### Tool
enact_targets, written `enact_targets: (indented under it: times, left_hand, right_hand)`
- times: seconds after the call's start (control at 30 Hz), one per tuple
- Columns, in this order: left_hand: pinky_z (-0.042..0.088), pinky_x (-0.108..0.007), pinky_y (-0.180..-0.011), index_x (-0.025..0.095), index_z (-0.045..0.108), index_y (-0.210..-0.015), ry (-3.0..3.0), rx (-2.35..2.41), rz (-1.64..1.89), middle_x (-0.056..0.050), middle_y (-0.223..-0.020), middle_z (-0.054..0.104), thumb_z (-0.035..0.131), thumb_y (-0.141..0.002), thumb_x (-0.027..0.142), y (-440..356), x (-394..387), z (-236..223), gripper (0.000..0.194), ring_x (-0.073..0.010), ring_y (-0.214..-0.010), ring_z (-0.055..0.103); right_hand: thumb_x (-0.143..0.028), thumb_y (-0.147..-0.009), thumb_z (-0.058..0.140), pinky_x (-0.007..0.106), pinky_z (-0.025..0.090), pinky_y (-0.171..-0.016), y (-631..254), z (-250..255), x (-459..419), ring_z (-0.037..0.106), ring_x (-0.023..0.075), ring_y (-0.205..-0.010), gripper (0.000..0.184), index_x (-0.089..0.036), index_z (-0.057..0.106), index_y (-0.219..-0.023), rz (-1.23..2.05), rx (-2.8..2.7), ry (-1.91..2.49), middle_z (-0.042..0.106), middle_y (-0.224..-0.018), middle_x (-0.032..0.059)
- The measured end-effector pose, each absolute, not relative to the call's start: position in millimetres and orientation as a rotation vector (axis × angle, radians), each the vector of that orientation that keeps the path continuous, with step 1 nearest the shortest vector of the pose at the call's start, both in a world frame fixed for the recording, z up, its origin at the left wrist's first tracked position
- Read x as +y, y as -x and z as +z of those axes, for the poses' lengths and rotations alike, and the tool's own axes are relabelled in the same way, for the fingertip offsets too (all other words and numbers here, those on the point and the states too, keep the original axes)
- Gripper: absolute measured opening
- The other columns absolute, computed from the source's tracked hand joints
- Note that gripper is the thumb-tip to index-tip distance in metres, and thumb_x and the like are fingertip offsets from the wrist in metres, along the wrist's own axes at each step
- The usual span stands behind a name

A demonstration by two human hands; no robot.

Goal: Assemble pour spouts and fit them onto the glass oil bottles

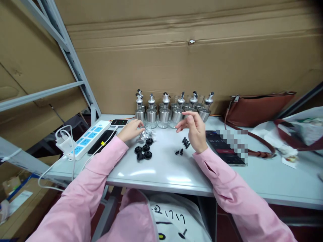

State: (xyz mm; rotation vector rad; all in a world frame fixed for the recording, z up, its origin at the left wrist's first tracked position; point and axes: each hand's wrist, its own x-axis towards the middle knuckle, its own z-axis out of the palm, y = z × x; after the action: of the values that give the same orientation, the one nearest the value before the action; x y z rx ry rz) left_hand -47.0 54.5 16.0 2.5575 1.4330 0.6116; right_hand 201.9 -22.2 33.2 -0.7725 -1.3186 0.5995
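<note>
My left hand (131,130) reaches low over the table, fingers slightly apart, its tips beside a small pile of clear plastic pieces (148,135). In front of that pile lie several round black stoppers (145,148). My right hand (193,129) is raised with bent fingers apart, and nothing shows between them. Below it on the table are small black tubular pieces (186,143) and smaller black plugs (179,152). Behind both hands, glass bottles with steel sleeves (164,116) stand upright in rows, those in front topped with silver pour spouts (166,97). My right fingers partly overlap one bottle in the view.
On the left are a white power strip (88,138) with cables, a black phone (102,142) and a small display device (119,122). To the right lie a larger phone (227,148), a brown leather bag (257,109) and its strap. A cardboard wall (156,67) rises behind.
</note>
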Motion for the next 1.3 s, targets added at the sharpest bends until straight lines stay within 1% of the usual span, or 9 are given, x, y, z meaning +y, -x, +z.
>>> enact_targets:
  times: [0.17, 0.3, 0.5, 0.67, 0.83, 0.97, 1.07, 1.2, 1.3]
  left_hand:
    - [0.043, -0.033, -0.080, 0.017, 0.061, -0.083, -2.574, 1.523, 0.399, -0.007, -0.094, 0.059, 0.054, -0.078, 0.045, 44, 52, 12, 0.028, -0.0230, -0.091, 0.056]
    - [0.044, -0.032, -0.079, 0.017, 0.062, -0.081, -2.601, 1.500, 0.379, -0.006, -0.091, 0.060, 0.054, -0.077, 0.041, 43, 54, 7, 0.025, -0.0224, -0.089, 0.057]
    - [0.044, -0.034, -0.078, 0.017, 0.058, -0.073, -2.589, 1.431, 0.665, -0.006, -0.082, 0.058, 0.052, -0.080, 0.030, 46, 65, -1, 0.016, -0.0217, -0.084, 0.055]
    - [0.043, -0.030, -0.072, 0.018, 0.053, -0.076, -2.512, 1.304, 0.933, -0.002, -0.074, 0.057, 0.046, -0.087, 0.028, 35, 54, 7, 0.017, -0.0168, -0.074, 0.053]
    - [0.043, -0.029, -0.075, 0.017, 0.053, -0.082, -2.478, 1.162, 1.174, -0.003, -0.080, 0.059, 0.044, -0.090, 0.027, 17, 28, 16, 0.016, -0.0164, -0.078, 0.054]
    - [0.043, -0.028, -0.078, 0.016, 0.056, -0.092, -2.499, 1.068, 1.178, -0.005, -0.088, 0.062, 0.041, -0.091, 0.024, 6, 14, 14, 0.016, -0.0170, -0.085, 0.057]
    - [0.043, -0.027, -0.076, 0.016, 0.057, -0.096, -2.489, 0.990, 1.141, -0.005, -0.092, 0.064, 0.042, -0.090, 0.022, 2, 8, 12, 0.017, -0.0164, -0.085, 0.058]
    - [0.041, -0.025, -0.067, 0.017, 0.057, -0.092, -2.376, 0.915, 1.087, -0.001, -0.076, 0.061, 0.041, -0.090, 0.024, -2, 1, 14, 0.017, -0.0134, -0.070, 0.056]
    - [0.036, -0.023, -0.057, 0.019, 0.051, -0.095, -2.201, 0.916, 1.095, 0.005, -0.061, 0.048, 0.045, -0.088, 0.027, -3, -2, 15, 0.012, -0.0106, -0.056, 0.046]
  right_hand:
    - [-0.049, -0.087, 0.047, 0.024, 0.046, -0.047, -203, 32, -21, 0.059, 0.0106, -0.044, 0.030, -0.021, 0.054, -0.094, 0.603, -1.321, 0.776, 0.064, -0.058, -0.0036]
    - [-0.050, -0.086, 0.048, 0.024, 0.046, -0.047, -204, 31, -21, 0.059, 0.0106, -0.044, 0.031, -0.021, 0.054, -0.094, 0.596, -1.318, 0.772, 0.064, -0.058, -0.0037]
    - [-0.051, -0.086, 0.048, 0.024, 0.045, -0.047, -205, 32, -22, 0.058, 0.0109, -0.044, 0.031, -0.021, 0.054, -0.094, 0.590, -1.320, 0.807, 0.063, -0.058, -0.0037]
    - [-0.048, -0.085, 0.051, 0.026, 0.046, -0.048, -204, 31, -23, 0.058, 0.0116, -0.044, 0.027, -0.022, 0.055, -0.091, 0.589, -1.377, 0.843, 0.062, -0.056, -0.0038]
    - [-0.036, -0.079, 0.062, 0.028, 0.050, -0.054, -200, 27, -25, 0.060, 0.0124, -0.049, 0.018, -0.019, 0.062, -0.084, 0.518, -1.616, 0.914, 0.064, -0.061, -0.0014]
    - [-0.030, -0.075, 0.067, 0.028, 0.051, -0.057, -193, 21, -24, 0.061, 0.0127, -0.056, 0.016, -0.020, 0.069, -0.086, 0.444, -1.822, 0.874, 0.068, -0.072, 0.0020]
    - [-0.028, -0.076, 0.067, 0.028, 0.052, -0.060, -188, 19, -25, 0.061, 0.0128, -0.061, 0.015, -0.022, 0.071, -0.090, 0.418, -1.919, 0.815, 0.070, -0.080, 0.0032]
    - [-0.030, -0.078, 0.065, 0.028, 0.052, -0.061, -186, 21, -27, 0.060, 0.0128, -0.061, 0.015, -0.024, 0.072, -0.090, 0.389, -1.946, 0.786, 0.070, -0.080, 0.0036]
    - [-0.031, -0.077, 0.066, 0.029, 0.053, -0.062, -187, 22, -27, 0.062, 0.0136, -0.063, 0.014, -0.023, 0.072, -0.087, 0.410, -1.948, 0.760, 0.070, -0.082, 0.0043]
